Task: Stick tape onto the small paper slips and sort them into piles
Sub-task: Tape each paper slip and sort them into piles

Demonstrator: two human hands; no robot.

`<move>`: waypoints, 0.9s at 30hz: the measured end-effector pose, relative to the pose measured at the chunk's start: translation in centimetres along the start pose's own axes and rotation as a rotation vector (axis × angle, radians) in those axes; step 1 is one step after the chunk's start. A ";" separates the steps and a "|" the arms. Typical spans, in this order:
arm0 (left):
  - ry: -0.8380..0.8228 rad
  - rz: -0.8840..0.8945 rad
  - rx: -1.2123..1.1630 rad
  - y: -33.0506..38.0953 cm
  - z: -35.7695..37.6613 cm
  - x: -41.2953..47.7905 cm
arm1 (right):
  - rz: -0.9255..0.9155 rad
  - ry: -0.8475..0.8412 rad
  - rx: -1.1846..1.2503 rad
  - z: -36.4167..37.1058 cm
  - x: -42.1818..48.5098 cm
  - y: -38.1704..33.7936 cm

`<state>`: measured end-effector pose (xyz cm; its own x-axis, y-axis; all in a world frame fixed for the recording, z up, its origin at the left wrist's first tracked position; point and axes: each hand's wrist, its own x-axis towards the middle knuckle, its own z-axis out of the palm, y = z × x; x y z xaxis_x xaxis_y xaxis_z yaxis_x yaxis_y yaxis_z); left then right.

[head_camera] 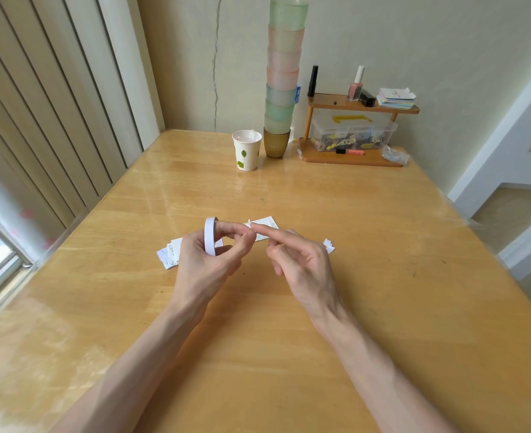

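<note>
My left hand grips a white roll of tape upright, with fingers curled through its ring. My right hand is just right of it, index finger stretched toward the left fingertips. Whether a bit of tape sticks to that fingertip is too small to tell. A white paper slip lies on the table behind both hands. A small pile of slips lies left of my left hand, partly hidden by it. A torn white scrap lies to the right of my right hand.
On the wooden table, a paper cup and a tall stack of coloured cups stand at the back. A small wooden shelf with a clear box, bottles and cards sits at the back right. Vertical blinds hang at the left.
</note>
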<state>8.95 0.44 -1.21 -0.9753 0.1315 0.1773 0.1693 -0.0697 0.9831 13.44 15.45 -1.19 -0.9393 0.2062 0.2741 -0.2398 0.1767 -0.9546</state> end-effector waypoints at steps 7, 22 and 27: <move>0.010 0.000 0.000 0.0 -0.1 0.0 | -0.044 0.014 -0.030 -0.1 0.1 0.5; 0.072 0.001 -0.030 0.2 0.0 0.0 | 0.084 0.087 0.162 -1.3 0.3 -0.2; 0.079 -0.006 0.010 0.3 0.1 -0.1 | 0.112 0.098 0.187 -1.5 0.3 -0.3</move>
<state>9.08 0.55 -0.95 -0.9845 0.0532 0.1674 0.1642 -0.0590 0.9847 13.63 16.88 -0.68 -0.9365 0.3086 0.1663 -0.1850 -0.0322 -0.9822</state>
